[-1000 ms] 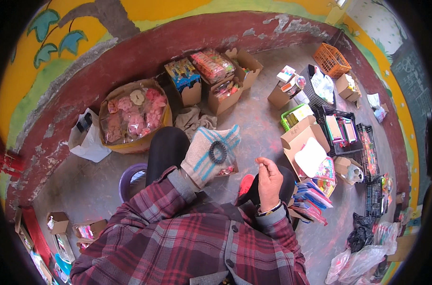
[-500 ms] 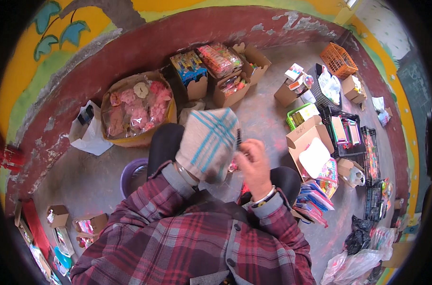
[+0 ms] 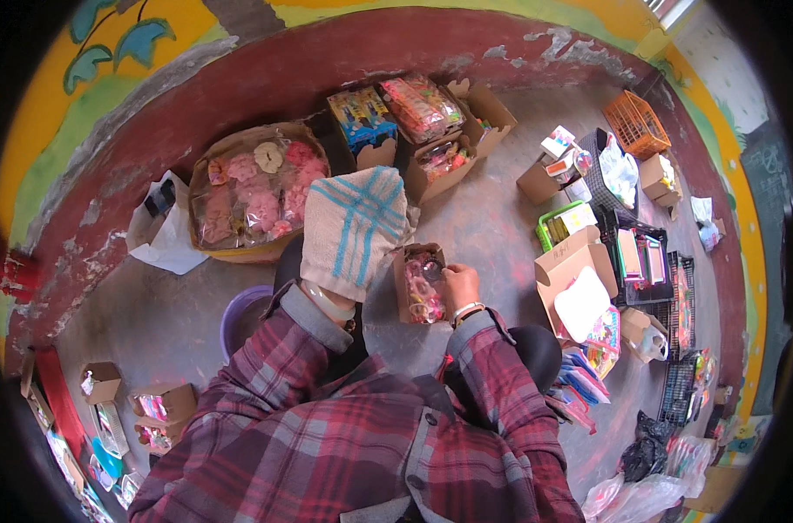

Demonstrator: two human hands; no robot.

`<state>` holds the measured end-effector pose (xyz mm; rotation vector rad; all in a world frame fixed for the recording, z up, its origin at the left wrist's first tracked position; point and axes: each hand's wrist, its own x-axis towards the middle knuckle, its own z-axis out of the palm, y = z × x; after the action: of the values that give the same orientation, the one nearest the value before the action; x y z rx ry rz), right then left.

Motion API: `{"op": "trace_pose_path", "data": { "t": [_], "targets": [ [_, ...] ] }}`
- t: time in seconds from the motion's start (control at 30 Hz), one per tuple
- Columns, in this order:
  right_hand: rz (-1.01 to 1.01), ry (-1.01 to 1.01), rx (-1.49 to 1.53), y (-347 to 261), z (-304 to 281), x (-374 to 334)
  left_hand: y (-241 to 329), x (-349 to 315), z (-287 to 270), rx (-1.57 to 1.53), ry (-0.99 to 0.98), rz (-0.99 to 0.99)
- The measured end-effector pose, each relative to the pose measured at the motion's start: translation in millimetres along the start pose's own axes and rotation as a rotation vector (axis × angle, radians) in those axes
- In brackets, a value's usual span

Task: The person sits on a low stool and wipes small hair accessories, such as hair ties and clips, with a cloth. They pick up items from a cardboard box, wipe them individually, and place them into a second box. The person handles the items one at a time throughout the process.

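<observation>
A beige towel (image 3: 355, 228) with blue crossing stripes is draped over my left hand, hiding its fingers; only the wrist with a pale band shows below. Just right of the towel stands a small open cardboard box (image 3: 403, 292) filled with pink and dark loops that look like hair ties (image 3: 425, 283). My right hand (image 3: 462, 286) is at the right side of this box, its fingers closed. A dark, rounded thing lies by the fingertips, too small to make out, and I cannot tell whether it is held.
A purple basin (image 3: 237, 322) stands by my left leg. Beyond it sit a large box of bagged pink items (image 3: 257, 196) and a white bag (image 3: 157, 228). Opened boxes (image 3: 444, 179) line the far wall. To the right are a carton (image 3: 579, 254), a green basket (image 3: 549, 240) and black crates (image 3: 640, 283).
My right hand has moved down from beside the towel to the small box, which now shows fully. The towel-covered left hand has shifted left and turned its striped face toward me.
</observation>
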<state>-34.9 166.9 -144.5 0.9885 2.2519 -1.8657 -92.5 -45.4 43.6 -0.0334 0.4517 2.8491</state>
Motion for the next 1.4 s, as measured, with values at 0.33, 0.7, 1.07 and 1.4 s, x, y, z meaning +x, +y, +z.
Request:
{"op": "trace_pose_path", "data": {
  "t": [0.33, 0.7, 1.07, 1.4],
  "targets": [
    [0.057, -0.147, 0.487, -83, -79, -76, -9, -2, -9, 0.607, -0.205, 0.057],
    [-0.03, 0.212, 0.403, 33, -271, -222, -59, -25, 21, 0.708, -0.299, -0.255],
    [0.482, 0.336, 0.192, 278, -256, -220, -96, -36, 26, 0.89, -0.341, -0.408],
    [0.729, 0.373, -0.326, 356, -196, -147, -111, -37, 27, 0.984, -0.308, -0.456]
  ]
}}
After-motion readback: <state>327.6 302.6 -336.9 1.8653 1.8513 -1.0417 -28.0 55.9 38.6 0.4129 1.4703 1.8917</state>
